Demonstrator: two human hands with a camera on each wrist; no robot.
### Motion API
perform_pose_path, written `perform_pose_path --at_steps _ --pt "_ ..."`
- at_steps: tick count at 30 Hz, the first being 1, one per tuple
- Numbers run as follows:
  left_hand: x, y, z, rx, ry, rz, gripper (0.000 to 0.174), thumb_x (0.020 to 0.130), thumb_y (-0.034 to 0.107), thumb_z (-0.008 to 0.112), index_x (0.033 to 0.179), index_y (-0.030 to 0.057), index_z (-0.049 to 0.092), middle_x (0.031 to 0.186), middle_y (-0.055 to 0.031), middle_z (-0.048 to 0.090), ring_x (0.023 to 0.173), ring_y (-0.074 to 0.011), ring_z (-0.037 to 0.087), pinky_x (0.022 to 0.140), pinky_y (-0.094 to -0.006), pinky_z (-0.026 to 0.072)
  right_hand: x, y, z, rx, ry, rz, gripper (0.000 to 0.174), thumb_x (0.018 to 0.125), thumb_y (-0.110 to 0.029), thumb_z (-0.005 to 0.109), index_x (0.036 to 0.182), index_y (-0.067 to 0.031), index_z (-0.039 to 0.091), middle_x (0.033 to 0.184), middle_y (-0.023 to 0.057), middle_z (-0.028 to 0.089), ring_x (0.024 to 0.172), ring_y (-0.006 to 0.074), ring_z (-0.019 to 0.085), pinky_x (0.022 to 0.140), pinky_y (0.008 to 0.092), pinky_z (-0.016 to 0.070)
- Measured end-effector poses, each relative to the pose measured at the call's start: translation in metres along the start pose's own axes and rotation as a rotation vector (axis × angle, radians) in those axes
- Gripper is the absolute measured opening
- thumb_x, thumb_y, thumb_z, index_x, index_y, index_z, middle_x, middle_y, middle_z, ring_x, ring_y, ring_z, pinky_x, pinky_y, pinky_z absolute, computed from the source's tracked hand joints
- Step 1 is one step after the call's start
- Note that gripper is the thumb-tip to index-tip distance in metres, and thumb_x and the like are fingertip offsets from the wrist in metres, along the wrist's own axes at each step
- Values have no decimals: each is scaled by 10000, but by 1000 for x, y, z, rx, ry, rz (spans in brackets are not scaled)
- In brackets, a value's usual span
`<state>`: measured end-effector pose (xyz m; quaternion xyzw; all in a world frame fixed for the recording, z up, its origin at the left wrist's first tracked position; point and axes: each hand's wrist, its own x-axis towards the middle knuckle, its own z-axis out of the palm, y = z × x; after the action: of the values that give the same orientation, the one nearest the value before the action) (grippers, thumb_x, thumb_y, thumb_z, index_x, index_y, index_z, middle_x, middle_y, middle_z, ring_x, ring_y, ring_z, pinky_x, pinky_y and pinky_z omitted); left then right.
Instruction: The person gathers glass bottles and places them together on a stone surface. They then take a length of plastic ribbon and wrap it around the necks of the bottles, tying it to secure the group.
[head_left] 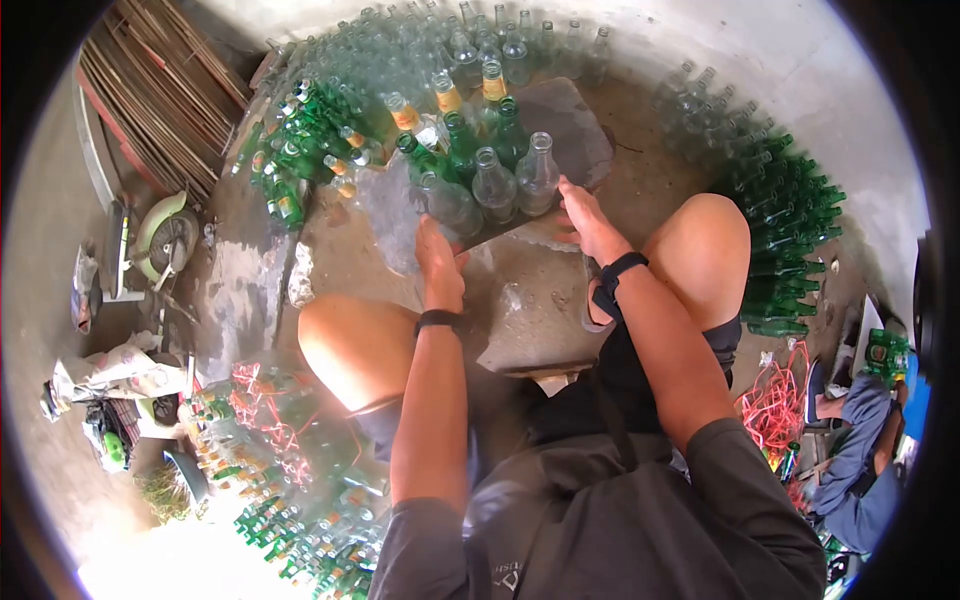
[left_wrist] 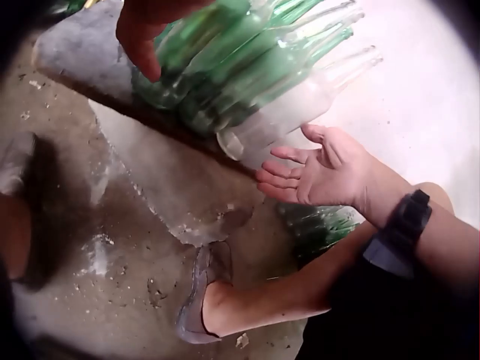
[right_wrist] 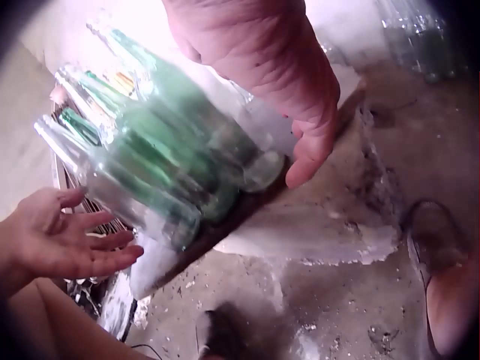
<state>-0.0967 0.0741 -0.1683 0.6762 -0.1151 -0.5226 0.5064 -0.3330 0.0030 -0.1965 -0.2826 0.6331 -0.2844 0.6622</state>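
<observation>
Three clear bottles [head_left: 495, 190] stand in the front row on a grey stone slab [head_left: 585, 140]. Behind them are three green bottles [head_left: 462, 150] and three with orange neck labels [head_left: 447, 98]. The left hand [head_left: 438, 265] is at the slab's front left, by the leftmost clear bottle, fingers extended. At the front right, the right hand [head_left: 592, 225] is beside the rightmost clear bottle, fingers spread. The left wrist view shows the right palm [left_wrist: 322, 169] turned up, holding nothing; the left palm [right_wrist: 67, 236] looks empty in the right wrist view. Contact with glass or slab cannot be told.
Many clear bottles [head_left: 515, 55] stand along the back wall, and green ones [head_left: 785, 215] curve down the right. Green bottles [head_left: 290, 200] lie at the left. Red string [head_left: 775, 405] and another person's leg [head_left: 860, 410] are at lower right. Bent knees [head_left: 700, 250] flank the slab.
</observation>
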Motion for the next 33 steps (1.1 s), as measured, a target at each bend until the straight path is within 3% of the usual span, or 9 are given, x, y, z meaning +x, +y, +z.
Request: perform_pose_path --at_steps 2,4,6,8,10,16,26,28,33 --pt "8 -5 0 -41 15 -48 742 1025 578 448 1603 130 316 1639 -104 308 1194 -428 574 938 -516 525 2 2 5 19 -30 11 779 1024 -604 465 1606 -110 308 1605 172 331 1344 413 468 1022 582 478" --pt "17 -10 3 -79 29 -101 758 1030 587 434 1615 127 287 1663 -100 277 1195 -437 574 946 -522 523 8 4 10 183 -47 -30 736 1019 -608 465 1523 -72 429 1579 141 381 1230 389 564 974 542 522" --pt "24 -17 8 -187 -19 -106 749 1024 592 453 1583 107 344 1613 -85 371 1148 -421 602 904 -473 540 14 4 14 208 -21 -5 732 1020 -604 464 1523 -74 429 1581 138 374 1195 387 587 959 518 533" --pt "30 -22 10 -214 -20 -120 762 1023 597 458 1580 91 342 1613 -99 366 1140 -429 605 919 -481 540 14 1 20 235 5 14 727 1021 -601 462 1522 -76 430 1583 135 367 1159 385 610 944 493 544" --pt "35 -28 11 -244 -17 -134 775 1022 602 463 1576 74 340 1612 -113 362 1133 -438 609 934 -488 541 11 -1 27 283 91 42 703 1021 -590 458 1497 -73 466 1514 139 448 1101 376 638 922 464 556" --pt "40 -35 15 -344 -18 -116 774 1041 584 446 1562 24 330 1605 -146 361 1140 -446 610 975 -492 536 1 -10 33 260 89 -2 662 1029 -567 439 1450 -63 524 1402 161 570 1071 365 660 885 461 579" --pt "34 -31 18 -326 -14 -79 743 1055 554 433 1551 9 340 1594 -153 368 1126 -433 617 956 -459 545 13 -7 32 259 127 -21 661 1054 -543 410 1446 -21 512 1383 203 572 1010 361 687 859 436 596" --pt "34 -33 17 -321 -9 -67 745 1054 557 434 1549 8 342 1594 -151 369 1121 -429 619 949 -457 548 14 -5 29 258 56 -29 721 1031 -591 427 1469 -19 454 1416 208 501 1038 396 653 904 465 566" --pt "35 -33 16 -304 -17 -57 750 1051 567 439 1552 17 342 1596 -142 371 1060 -409 642 888 -434 572 11 -9 29 247 43 -26 708 1034 -585 420 1423 0 504 1389 201 513 990 373 669 846 431 591"
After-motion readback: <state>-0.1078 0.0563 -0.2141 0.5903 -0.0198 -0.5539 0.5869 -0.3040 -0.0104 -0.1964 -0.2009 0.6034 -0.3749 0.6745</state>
